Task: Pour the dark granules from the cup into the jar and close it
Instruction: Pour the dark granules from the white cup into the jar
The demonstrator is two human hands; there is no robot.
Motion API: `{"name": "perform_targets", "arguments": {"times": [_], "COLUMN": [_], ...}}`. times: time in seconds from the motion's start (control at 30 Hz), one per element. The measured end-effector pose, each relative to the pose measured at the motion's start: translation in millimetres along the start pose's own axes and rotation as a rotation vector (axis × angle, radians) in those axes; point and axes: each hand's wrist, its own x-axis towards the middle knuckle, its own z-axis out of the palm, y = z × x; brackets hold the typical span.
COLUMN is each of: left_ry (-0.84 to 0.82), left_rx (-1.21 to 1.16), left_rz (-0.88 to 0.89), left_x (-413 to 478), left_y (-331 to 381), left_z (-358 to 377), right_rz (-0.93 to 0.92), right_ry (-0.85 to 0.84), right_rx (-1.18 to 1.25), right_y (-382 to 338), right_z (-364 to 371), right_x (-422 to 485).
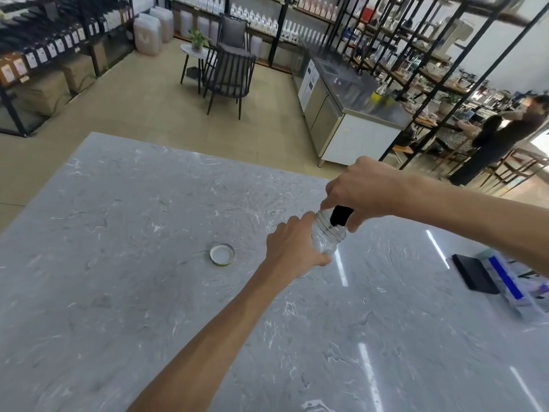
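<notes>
So the left hand [292,243] is wrapped around the one clear jar [328,234], tilted and lifted mid-table, while the right hand [361,190] pinches a cup [341,216] of dark granules tipped right at the jar's mouth. One lid [222,254] lies flat to the left, well apart from the jar. Loads of bare marble table [148,292] all around, its far edge well behind the hands, and one dark box [473,273] sits over by the right side.
</notes>
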Motion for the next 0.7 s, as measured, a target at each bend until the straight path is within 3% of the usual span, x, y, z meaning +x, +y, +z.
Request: {"name": "perform_targets", "arguments": {"times": [0.7], "left_ry": [0.009], "left_rx": [-0.095], "left_rz": [-0.03], "left_x": [9.2], "left_y": [15.8], "left_z": [1.3], "right_rz": [-0.005], "right_ry": [-0.139], "right_rx": [-0.142], "right_y": [3.6], "right_z": [-8.2], "right_x": [12.6]}}
